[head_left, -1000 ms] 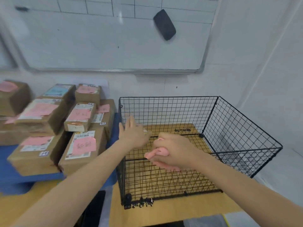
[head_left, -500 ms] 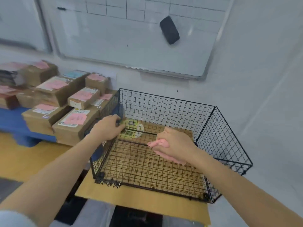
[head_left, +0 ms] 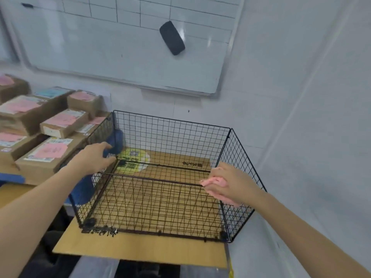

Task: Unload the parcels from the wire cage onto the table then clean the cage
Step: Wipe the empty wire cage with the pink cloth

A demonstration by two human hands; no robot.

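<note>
The black wire cage (head_left: 172, 133) stands open-topped and without parcels on a brown cardboard sheet (head_left: 140, 249). My left hand (head_left: 94, 159) grips the top edge of the cage's left wall. My right hand (head_left: 228, 183) holds a bunched pink cloth (head_left: 214, 181) against the thin black bar that crosses the cage, at the bar's right end. Several brown parcels (head_left: 48, 155) with pink labels are stacked on the blue table (head_left: 12, 177) to the left of the cage.
A whiteboard (head_left: 120, 47) with a black eraser (head_left: 172, 38) hangs on the wall behind. A white wall runs close along the cage's right side. A yellow-green round sticker (head_left: 133, 159) lies on the cardboard under the cage. Dark floor shows below the cardboard's front edge.
My right hand has slid the pink cloth from the middle of the bar to its right end. My left hand went from hovering open to gripping the cage's left wall.
</note>
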